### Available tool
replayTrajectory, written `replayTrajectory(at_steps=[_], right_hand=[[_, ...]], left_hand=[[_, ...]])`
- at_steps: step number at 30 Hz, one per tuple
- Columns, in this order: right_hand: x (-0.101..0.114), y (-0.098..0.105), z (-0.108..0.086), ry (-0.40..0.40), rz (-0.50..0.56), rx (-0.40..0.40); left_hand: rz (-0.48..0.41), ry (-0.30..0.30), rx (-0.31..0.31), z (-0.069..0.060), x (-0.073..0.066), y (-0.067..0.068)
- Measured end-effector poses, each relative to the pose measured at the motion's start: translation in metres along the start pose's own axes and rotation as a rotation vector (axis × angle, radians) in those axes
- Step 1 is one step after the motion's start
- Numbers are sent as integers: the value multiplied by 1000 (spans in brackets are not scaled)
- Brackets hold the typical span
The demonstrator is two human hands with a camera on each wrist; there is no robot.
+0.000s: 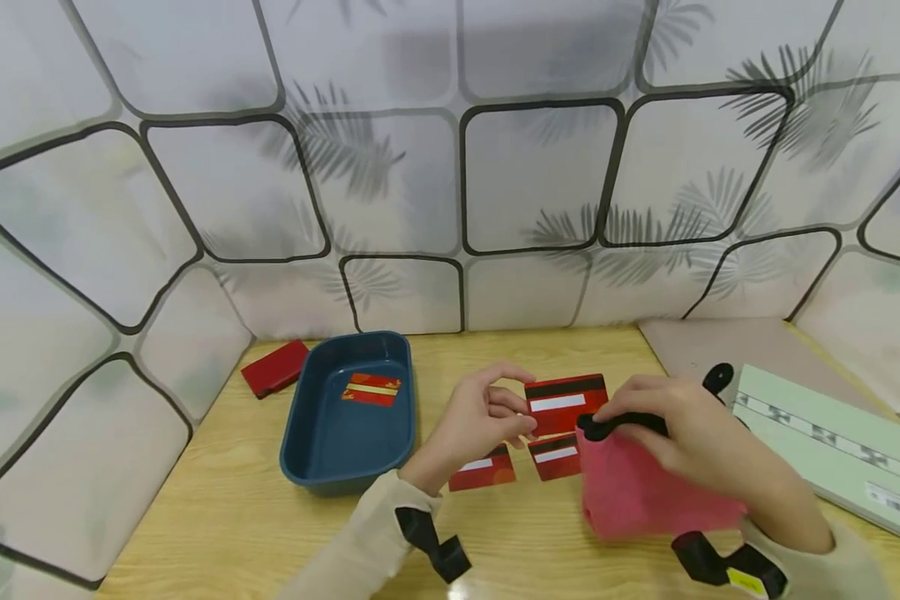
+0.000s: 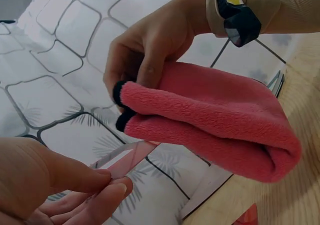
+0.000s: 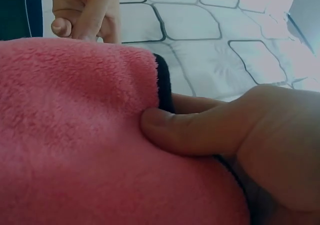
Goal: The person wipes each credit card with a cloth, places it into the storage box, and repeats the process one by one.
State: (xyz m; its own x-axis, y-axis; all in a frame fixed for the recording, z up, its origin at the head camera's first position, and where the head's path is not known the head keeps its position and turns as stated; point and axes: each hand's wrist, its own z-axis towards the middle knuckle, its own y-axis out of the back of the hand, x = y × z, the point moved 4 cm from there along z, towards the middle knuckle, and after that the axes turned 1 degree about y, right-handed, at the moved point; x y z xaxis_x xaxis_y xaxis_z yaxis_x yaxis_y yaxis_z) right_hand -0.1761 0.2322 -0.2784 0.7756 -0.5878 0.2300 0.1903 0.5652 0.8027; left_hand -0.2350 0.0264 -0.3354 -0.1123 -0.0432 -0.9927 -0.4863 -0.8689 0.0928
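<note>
My left hand (image 1: 487, 415) pinches a red card (image 1: 581, 414) by its left edge, between thumb and fingers. A dark stripe and a white strip face up on it. In my right hand (image 1: 693, 437) is a folded pink cloth (image 1: 645, 500) with black edging, gripped at its upper edge. The left wrist view shows the cloth's (image 2: 215, 110) thick folded layers. Its edge is close to the held card; whether they touch I cannot tell. Two more red cards, a left one (image 1: 495, 475) and a right one (image 1: 557, 458), lie on the table below the hands.
A blue tray (image 1: 291, 425) stands on the left with a red and gold card (image 1: 371, 389) inside. Behind its left side lies a dark red flat case (image 1: 276, 368). On the right, a pale green box-like item (image 1: 802, 417) lies over a grey-beige board (image 1: 705, 337). Patterned fabric (image 1: 405, 183) surrounds the wooden table.
</note>
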Motion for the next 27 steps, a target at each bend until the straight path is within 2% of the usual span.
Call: replayTrajectory(at_steps=[9,20,27], right_hand=[[7,-17,7,24,53,-33],[11,-18,8,17,-100,-135],[13,-21,11,19,-151,-178]], left_hand=[[19,11,33,-3,0,-12],[58,-9,70,-3,1,-20],[131,-49,54,-4,-2,-20]])
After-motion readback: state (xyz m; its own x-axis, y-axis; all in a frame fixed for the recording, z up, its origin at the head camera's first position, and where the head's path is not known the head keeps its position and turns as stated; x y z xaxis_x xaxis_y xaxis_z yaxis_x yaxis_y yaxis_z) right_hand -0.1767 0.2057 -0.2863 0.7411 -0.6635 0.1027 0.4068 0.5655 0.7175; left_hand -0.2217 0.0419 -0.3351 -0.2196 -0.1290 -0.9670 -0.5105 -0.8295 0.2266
